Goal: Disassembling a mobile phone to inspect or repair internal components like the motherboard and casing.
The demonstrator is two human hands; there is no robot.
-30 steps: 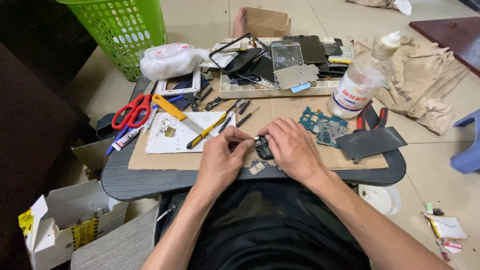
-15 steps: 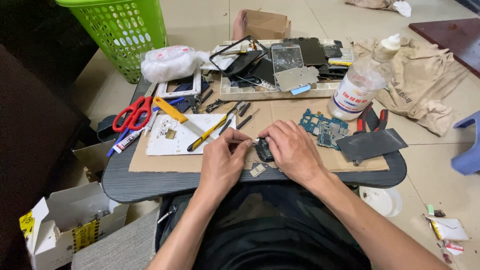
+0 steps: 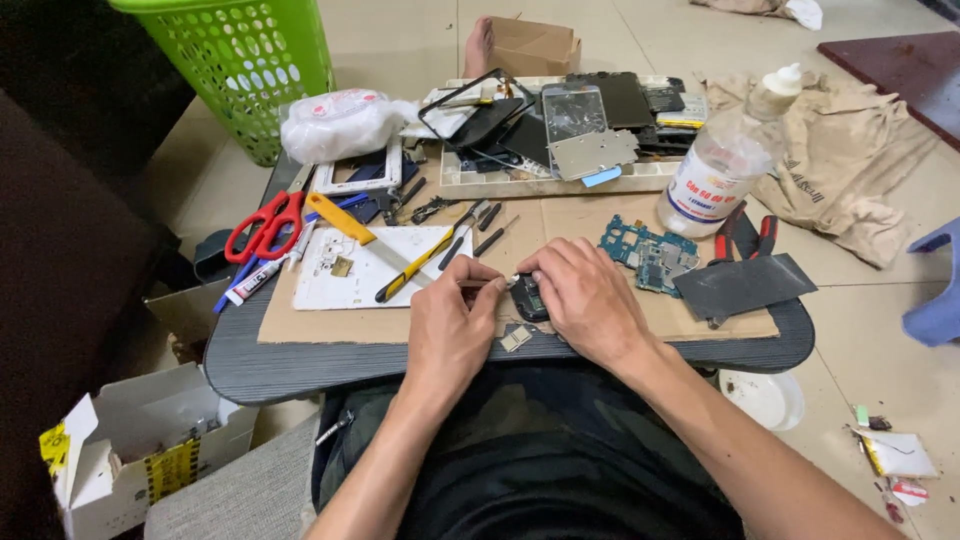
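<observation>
So both hands sit together at the middle of the dark lap table (image 3: pixel 300 370), working over a sheet of cardboard (image 3: pixel 640 320). The left hand (image 3: pixel 450 325) has its fingers curled in and pinched around a thin tool (image 3: pixel 492 284) that points to the right, tip meeting a small black part (image 3: pixel 527 297). The right hand (image 3: pixel 585 300) lies over that black part from the other side, fingers bent down and holding it against the cardboard; thumb and forefinger look closed on its top edge. Just below the hands, a little silvery metal piece (image 3: pixel 516 338) lies loose near the table's front edge.

Stuff around: a blue-green circuit board (image 3: pixel 645 252) just right of the right hand, then a flat dark grey panel (image 3: pixel 742 285) with red-handled pliers (image 3: pixel 745 230) partly under it. A clear plastic bottle (image 3: pixel 728 160) stands behind those. Left of the hands there's a white sheet (image 3: pixel 350 280) with a yellow-handled tool (image 3: pixel 420 265) across it, and red scissors (image 3: pixel 262 225) further left. A tray (image 3: pixel 600 182) of phone screens and frames runs along the back, and a green basket (image 3: pixel 240 60) stands on the floor.
</observation>
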